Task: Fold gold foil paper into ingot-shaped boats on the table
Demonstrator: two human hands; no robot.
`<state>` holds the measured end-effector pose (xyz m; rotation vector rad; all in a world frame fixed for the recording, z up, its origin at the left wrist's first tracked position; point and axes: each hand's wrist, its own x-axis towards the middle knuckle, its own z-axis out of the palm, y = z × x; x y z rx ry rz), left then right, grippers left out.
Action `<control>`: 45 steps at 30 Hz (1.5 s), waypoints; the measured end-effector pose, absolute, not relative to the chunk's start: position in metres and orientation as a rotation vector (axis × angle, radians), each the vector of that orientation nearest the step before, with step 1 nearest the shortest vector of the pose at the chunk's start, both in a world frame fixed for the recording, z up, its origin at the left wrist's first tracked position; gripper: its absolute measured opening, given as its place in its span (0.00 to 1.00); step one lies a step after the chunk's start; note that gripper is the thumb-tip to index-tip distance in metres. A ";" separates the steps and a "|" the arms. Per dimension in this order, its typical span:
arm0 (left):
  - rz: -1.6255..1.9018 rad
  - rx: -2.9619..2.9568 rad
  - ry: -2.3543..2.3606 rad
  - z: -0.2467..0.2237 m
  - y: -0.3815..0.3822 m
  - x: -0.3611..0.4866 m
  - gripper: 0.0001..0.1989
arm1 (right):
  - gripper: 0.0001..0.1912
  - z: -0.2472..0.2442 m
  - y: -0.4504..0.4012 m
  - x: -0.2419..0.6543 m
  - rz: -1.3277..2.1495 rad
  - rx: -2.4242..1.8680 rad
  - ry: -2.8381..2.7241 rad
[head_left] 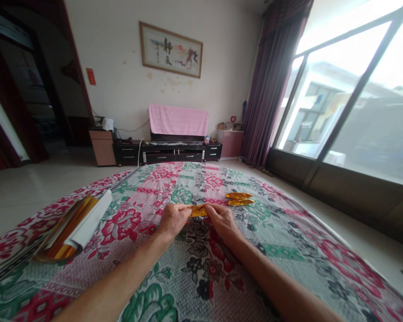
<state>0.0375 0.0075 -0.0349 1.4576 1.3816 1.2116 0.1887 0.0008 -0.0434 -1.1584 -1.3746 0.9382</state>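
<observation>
Golden strip [198, 211], toward six o'clock in view, should be light and easily creased. Left hand [174, 219] pinches its nine-o'clock end, right hand [221, 219] its three-o'clock end; I would grip gently there.

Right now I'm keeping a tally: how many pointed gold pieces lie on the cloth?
2. One pointed gold piece lies beyond the right hand, off to its right; the other is beside it, slightly nearer.
</observation>
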 end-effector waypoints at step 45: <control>1.270 1.168 1.185 -0.034 0.004 0.039 0.11 | 0.16 -0.038 -0.003 0.194 1.015 -1.101 -1.415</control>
